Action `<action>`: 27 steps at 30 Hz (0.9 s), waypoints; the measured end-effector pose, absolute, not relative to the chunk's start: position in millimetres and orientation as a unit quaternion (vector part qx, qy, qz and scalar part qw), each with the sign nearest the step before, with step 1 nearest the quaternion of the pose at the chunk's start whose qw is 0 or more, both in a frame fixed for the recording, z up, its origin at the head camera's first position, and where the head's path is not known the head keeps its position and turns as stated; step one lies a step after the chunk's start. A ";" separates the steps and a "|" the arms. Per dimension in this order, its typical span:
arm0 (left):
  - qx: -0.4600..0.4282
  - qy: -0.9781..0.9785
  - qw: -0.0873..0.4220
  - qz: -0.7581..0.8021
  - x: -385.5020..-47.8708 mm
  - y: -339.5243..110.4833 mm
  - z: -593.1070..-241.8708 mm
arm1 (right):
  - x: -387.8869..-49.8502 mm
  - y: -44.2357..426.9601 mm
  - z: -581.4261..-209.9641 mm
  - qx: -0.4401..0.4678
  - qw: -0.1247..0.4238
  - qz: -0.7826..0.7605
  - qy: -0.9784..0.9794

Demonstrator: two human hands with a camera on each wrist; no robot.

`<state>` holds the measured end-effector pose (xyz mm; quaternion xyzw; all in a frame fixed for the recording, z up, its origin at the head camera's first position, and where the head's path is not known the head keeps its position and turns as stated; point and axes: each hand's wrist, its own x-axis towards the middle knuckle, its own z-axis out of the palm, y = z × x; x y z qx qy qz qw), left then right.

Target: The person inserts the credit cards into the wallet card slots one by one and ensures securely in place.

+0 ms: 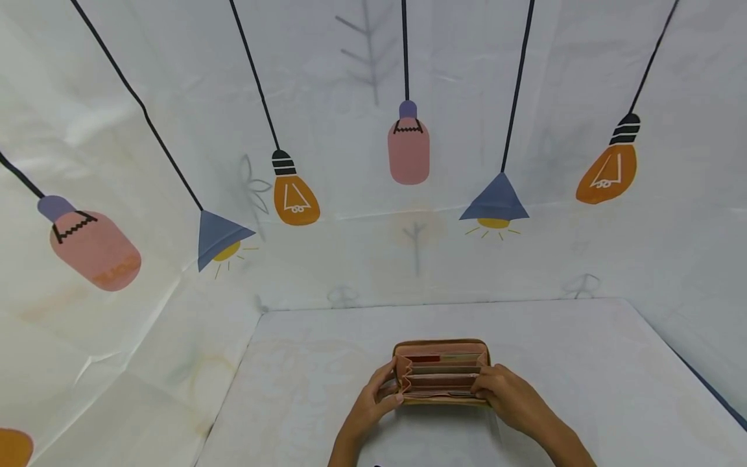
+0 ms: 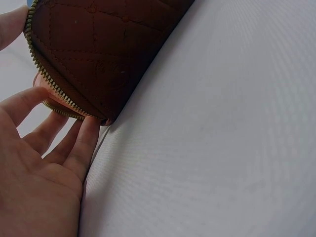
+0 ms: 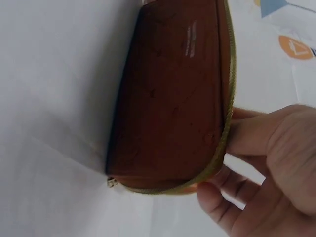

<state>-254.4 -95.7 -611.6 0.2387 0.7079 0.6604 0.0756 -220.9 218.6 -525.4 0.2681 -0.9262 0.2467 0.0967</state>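
Observation:
A brown zip-around wallet (image 1: 441,345) stands unzipped on the white table, its pink pleated inside facing up with several slots and what look like cards or papers in them. My left hand (image 1: 371,401) holds the wallet's left end, thumb at the near edge and fingers at the far one. In the left wrist view, fingertips (image 2: 89,129) touch the brass zip. At the right end, my right hand (image 1: 513,397) grips the wallet, with some fingers bent over the rim into the opening. The right wrist view shows the quilted-looking brown outside (image 3: 170,98) and a small zip pull (image 3: 112,182).
A white tabletop (image 1: 303,363) spreads around the wallet. Behind it and to the left hang white sheets (image 1: 350,259) printed with lamps and bulbs, such as an orange bulb (image 1: 296,201). The table's back edge meets the sheet.

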 end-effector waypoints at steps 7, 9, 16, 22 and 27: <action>0.242 0.706 0.072 0.661 -255.4 -95.3 -611.6 | -227.8 224.5 -538.7 0.330 0.153 0.306 -0.880; 0.243 0.705 0.073 0.662 -255.4 -95.1 -610.4 | -230.0 225.9 -540.8 0.339 0.149 0.320 -0.872; 0.234 0.707 0.076 0.664 -254.6 -95.3 -606.5 | -234.8 227.1 -539.2 0.303 0.016 0.387 -0.871; 0.233 0.707 0.076 0.663 -254.3 -95.8 -608.8 | -238.1 223.1 -538.5 0.295 -0.028 0.411 -0.862; 0.238 0.703 0.080 0.666 -254.4 -95.6 -609.9 | -239.9 223.4 -540.4 0.297 -0.030 0.405 -0.864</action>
